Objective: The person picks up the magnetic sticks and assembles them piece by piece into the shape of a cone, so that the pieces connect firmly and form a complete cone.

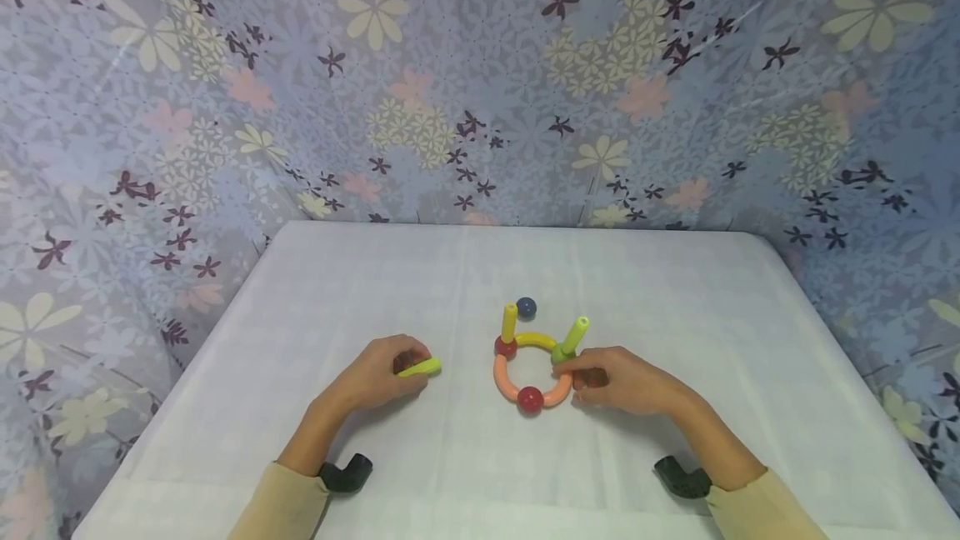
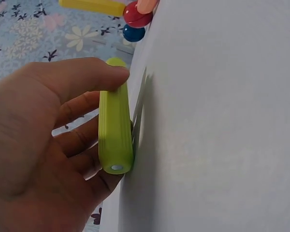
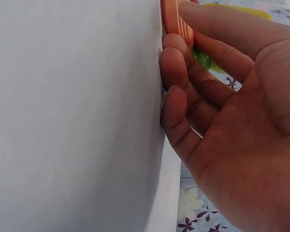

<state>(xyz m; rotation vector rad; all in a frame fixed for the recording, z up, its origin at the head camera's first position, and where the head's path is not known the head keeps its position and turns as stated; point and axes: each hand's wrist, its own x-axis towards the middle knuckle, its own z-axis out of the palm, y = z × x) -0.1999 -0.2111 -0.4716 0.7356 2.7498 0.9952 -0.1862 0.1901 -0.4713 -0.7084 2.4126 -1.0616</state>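
The left hand (image 1: 384,375), low over the desk (image 1: 375,273), clamps a lime rod (image 1: 422,367) between thumb and curled fingers, left of a ring (image 1: 504,377) of curved pieces and balls. The right hand (image 1: 626,382) reaches in from the right, thumb and fingers pinching the ring's orange piece (image 3: 171,18). A blue ball (image 1: 527,307) sits just behind the ring.

On the table (image 1: 450,473), a ring (image 1: 503,377) sits between the left hand (image 1: 386,373), with a rod (image 1: 422,367) in it (well apart from the ring), and the right hand (image 1: 626,377), touching the ring's right side. A ball (image 1: 527,307) lies just behind the ring.
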